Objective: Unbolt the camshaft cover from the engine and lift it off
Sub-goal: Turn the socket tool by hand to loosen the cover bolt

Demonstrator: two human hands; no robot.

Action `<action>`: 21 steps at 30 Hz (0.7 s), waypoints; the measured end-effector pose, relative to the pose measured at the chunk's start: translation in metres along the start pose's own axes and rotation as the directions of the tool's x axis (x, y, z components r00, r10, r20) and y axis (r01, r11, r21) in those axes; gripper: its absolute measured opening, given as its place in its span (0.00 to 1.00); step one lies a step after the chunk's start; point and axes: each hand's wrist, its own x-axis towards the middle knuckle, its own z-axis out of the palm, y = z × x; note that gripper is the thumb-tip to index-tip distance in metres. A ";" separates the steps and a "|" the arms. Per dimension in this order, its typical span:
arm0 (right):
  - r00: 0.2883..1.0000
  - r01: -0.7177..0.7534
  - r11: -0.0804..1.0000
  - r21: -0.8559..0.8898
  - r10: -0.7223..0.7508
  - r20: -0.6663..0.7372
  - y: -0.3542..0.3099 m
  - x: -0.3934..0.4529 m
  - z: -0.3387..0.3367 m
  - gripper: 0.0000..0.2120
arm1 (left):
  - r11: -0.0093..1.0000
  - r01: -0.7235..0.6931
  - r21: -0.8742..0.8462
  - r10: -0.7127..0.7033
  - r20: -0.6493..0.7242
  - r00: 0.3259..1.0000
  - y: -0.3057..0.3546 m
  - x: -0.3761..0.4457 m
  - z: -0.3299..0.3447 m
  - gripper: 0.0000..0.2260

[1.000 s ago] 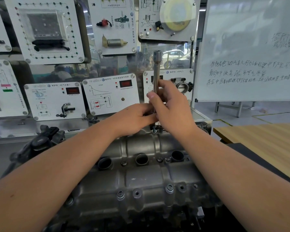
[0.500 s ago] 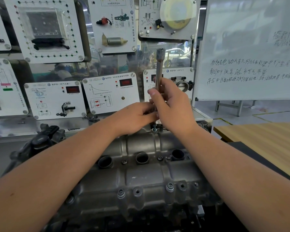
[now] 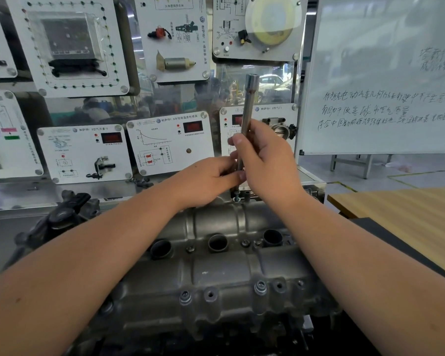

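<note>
Both hands, right hand (image 3: 265,160) & left hand (image 3: 206,179), round upright socket wrench (image 3: 248,109), camshaft cover (image 3: 216,273) just below.

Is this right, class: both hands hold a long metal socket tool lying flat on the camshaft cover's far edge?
Not quite. The head view shows the socket tool standing upright above the camshaft cover, not flat. Left hand and right hand do hold it.

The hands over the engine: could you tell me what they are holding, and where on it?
Both grip an upright socket wrench: right hand around mid-shaft, left hand near its lower end.
</note>
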 end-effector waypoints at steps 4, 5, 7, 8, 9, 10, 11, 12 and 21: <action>0.998 0.024 1.000 -0.013 -0.023 0.060 -0.001 -0.001 0.000 0.10 | 0.999 0.023 -0.028 -0.023 0.019 1.000 0.000 -0.001 0.001 0.18; 0.997 0.028 1.000 -0.001 -0.028 0.066 0.000 -0.001 0.001 0.09 | 0.999 0.024 -0.030 -0.023 0.020 1.000 0.000 -0.001 0.001 0.18; 0.997 0.015 0.999 0.029 -0.017 0.073 0.001 -0.001 0.001 0.11 | 1.000 0.013 -0.021 -0.013 0.010 1.000 -0.001 -0.002 0.000 0.17; 0.998 0.003 0.999 0.038 -0.005 0.069 0.000 -0.001 0.002 0.15 | 1.000 0.008 -0.017 -0.008 0.002 1.000 -0.001 -0.002 -0.001 0.16; 0.998 -0.006 0.999 0.043 0.003 0.061 0.000 -0.002 0.002 0.18 | 1.000 0.005 -0.011 -0.005 -0.003 1.000 0.000 -0.002 -0.001 0.16; 0.999 -0.009 0.999 0.041 0.007 0.045 0.000 -0.002 0.002 0.19 | 1.000 0.004 -0.005 -0.004 -0.008 1.000 0.001 -0.002 -0.001 0.15; 1.000 -0.002 0.999 0.034 0.001 0.027 0.000 -0.002 0.002 0.17 | 1.000 0.002 0.002 -0.002 -0.014 1.000 0.001 -0.002 -0.001 0.15; 1.000 0.018 1.000 0.018 -0.018 0.010 0.000 -0.001 0.001 0.14 | 1.000 -0.004 0.007 0.004 -0.020 1.000 0.001 -0.001 -0.001 0.15; 0.998 0.022 1.000 0.001 -0.022 0.055 0.001 0.000 0.001 0.08 | 0.999 0.012 -0.044 -0.013 -0.003 1.000 -0.005 0.000 0.001 0.15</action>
